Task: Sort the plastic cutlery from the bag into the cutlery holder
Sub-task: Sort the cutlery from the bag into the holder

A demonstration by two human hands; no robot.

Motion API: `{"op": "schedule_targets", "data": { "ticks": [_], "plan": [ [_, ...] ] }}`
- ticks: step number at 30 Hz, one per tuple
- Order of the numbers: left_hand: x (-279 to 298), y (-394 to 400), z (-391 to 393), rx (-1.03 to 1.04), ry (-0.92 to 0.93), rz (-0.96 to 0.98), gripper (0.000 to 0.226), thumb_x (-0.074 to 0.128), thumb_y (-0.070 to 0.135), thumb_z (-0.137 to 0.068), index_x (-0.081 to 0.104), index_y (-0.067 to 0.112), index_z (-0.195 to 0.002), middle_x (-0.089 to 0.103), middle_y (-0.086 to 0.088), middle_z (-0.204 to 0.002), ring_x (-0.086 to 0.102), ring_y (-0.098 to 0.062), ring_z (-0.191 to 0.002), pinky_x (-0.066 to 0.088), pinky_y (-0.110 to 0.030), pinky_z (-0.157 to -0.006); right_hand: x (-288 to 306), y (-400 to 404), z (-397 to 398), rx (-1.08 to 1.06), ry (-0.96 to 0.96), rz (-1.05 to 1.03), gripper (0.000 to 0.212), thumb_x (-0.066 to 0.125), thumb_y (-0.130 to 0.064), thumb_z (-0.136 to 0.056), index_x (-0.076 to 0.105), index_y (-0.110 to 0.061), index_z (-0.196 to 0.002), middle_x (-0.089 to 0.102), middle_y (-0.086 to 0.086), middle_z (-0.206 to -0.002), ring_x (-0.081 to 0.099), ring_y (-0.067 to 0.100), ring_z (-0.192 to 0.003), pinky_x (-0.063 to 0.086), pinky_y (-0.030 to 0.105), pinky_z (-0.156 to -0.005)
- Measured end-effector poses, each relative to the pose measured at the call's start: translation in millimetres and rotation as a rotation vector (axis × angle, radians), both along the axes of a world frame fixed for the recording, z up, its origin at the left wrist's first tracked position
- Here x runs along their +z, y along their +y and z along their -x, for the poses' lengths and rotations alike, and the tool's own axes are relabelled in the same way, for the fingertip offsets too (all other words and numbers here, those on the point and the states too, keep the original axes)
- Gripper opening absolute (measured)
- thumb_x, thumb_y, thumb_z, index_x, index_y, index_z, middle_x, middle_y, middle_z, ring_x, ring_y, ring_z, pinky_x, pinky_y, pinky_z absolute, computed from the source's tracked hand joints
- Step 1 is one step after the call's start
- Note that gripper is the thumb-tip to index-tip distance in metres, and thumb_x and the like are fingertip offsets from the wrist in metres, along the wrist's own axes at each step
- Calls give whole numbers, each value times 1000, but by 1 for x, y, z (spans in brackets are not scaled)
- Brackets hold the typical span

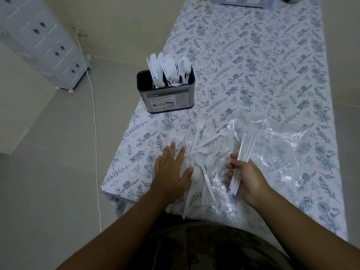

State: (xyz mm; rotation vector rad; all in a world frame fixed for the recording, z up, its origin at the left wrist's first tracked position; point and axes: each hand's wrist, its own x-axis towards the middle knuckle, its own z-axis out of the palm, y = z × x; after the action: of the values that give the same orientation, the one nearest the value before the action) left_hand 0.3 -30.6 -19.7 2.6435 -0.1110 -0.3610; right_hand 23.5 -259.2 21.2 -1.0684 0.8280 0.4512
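Left hand flat, fingers spread, pressing on the loose pile of white plastic forks and spoons at lower centre. Right hand closed around a bundle of knives, edge-on, over the clear plastic bag at lower right. Best to square the bundle's ends, then lower handles-first into the cutlery holder at centre left, knife compartment on its left. Already crowded with upright cutlery; likely snagging on fork tines. Holder close to tablecloth edge, so tipping possible. White cable on floor, clear of work.
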Motion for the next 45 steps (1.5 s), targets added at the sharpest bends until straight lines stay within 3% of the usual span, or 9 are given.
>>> {"op": "schedule_targets", "data": {
  "ticks": [7, 15, 24, 28, 31, 34, 36, 40, 45],
  "plan": [
    [-10, -2, 19, -307, 29, -189, 81, 31, 66, -97, -11, 31, -158, -31, -2, -161, -29, -19, -148, -11, -44, -121, 3, 1, 1, -22, 23, 3, 14, 49, -8, -99, 57, -17, -105, 50, 1, -63, 39, 16, -51, 35, 30, -54],
    [-7, -9, -16, -87, -8, -234, 70, 25, 51, -103, -6, 23, -159, -20, -6, -165, -20, -23, -151, -3, -48, -123, 8, 6, 5, 17, -8, 17, 8, 59, -18, -100, 53, -14, -96, 47, 2, -62, 40, 17, -51, 36, 32, -53],
    [-9, -39, -8, -285, 47, -104, 72, 21, 64, -99, -2, 32, -159, -19, 1, -165, -24, -16, -150, -8, -49, -122, 0, 2, 10, 56, -56, -12, 14, 62, -24, -100, 63, -10, -102, 61, 5, -73, 61, 18, -61, 52, 37, -60],
    [-3, -30, -16, -197, 58, -99, 72, 19, 63, -99, 1, 28, -159, -15, 2, -166, -20, -14, -151, -4, -51, -123, 3, 2, 8, 32, -104, -53, 6, 55, -17, -104, 57, -13, -100, 50, 3, -69, 51, 14, -55, 47, 31, -55],
    [19, -41, -20, -13, 28, 151, 69, 20, 62, -99, 12, 29, -159, -2, 4, -167, -10, -11, -152, -4, -44, -124, 12, 5, 0, -19, -150, -41, 6, 52, -11, -105, 54, -13, -99, 45, 3, -68, 47, 15, -57, 47, 32, -62],
    [64, -76, -20, 412, 129, 748, 57, 22, 61, -100, 43, 33, -144, 40, 6, -154, 38, -6, -138, 26, -39, -120, 27, 16, -13, -68, -244, -35, 3, 54, -10, -104, 54, -10, -107, 50, 4, -73, 53, 15, -64, 54, 34, -70],
    [92, -95, -26, 774, 340, 1134, 53, 23, 58, -103, 48, 29, -140, 49, 3, -146, 50, -2, -115, 36, -25, -101, 39, 26, -21, -105, -330, -31, 9, 54, -9, -103, 53, -9, -112, 56, 5, -77, 59, 16, -70, 58, 35, -78],
    [100, -105, -46, 1183, 666, 1685, 85, 42, 74, -89, 44, 12, -147, 52, -12, -146, 56, -30, -128, 42, -40, -107, 58, 46, -19, -26, -457, 135, 12, 57, -14, -103, 55, -12, -114, 67, 6, -83, 69, 20, -80, 60, 38, -88],
    [103, -106, -47, 1072, 513, 1553, 63, 41, 61, -98, 46, 19, -144, 57, -6, -139, 56, -23, -126, 43, -38, -103, 65, 44, -12, 136, -508, 363, 11, 53, -21, -105, 56, -26, -114, 71, -4, -78, 69, 15, -72, 59, 31, -71]
  ]
}}
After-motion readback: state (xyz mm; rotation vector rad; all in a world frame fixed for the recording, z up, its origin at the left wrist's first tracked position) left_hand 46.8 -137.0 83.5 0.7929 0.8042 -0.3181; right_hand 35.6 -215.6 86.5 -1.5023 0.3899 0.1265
